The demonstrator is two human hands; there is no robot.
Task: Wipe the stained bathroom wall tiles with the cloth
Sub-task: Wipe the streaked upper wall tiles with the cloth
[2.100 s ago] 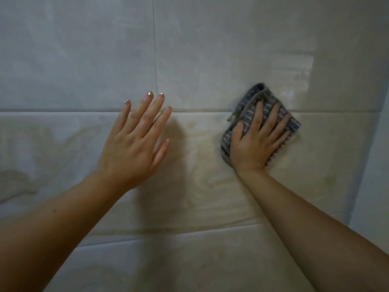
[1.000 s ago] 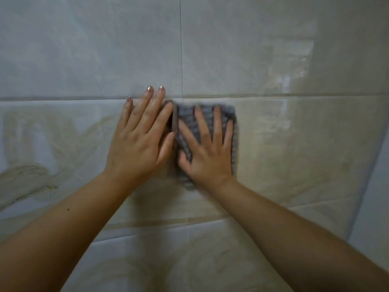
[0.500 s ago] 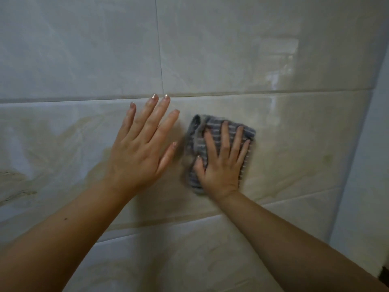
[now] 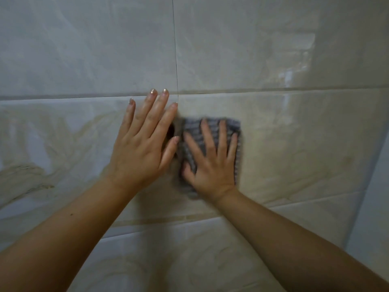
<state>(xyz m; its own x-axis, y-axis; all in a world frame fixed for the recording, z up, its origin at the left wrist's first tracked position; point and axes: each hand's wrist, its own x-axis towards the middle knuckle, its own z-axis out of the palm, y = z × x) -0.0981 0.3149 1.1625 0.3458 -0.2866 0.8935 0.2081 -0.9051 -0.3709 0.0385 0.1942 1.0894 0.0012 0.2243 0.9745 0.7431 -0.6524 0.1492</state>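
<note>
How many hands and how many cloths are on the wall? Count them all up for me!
Hands: 2 (left hand, right hand)
Cloths: 1 (grey striped cloth, pressed under the right hand)
Total: 3

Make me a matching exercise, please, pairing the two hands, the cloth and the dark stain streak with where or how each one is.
Column one:
1. left hand
2. right hand
3. grey striped cloth
4. dark stain streak

Column two:
a. pinned flat against the wall tile
b. far left, touched by neither hand
c. open on bare tile, holding nothing
d. fingers spread, pressing on the cloth

Pairs: 1-c, 2-d, 3-a, 4-b.
</note>
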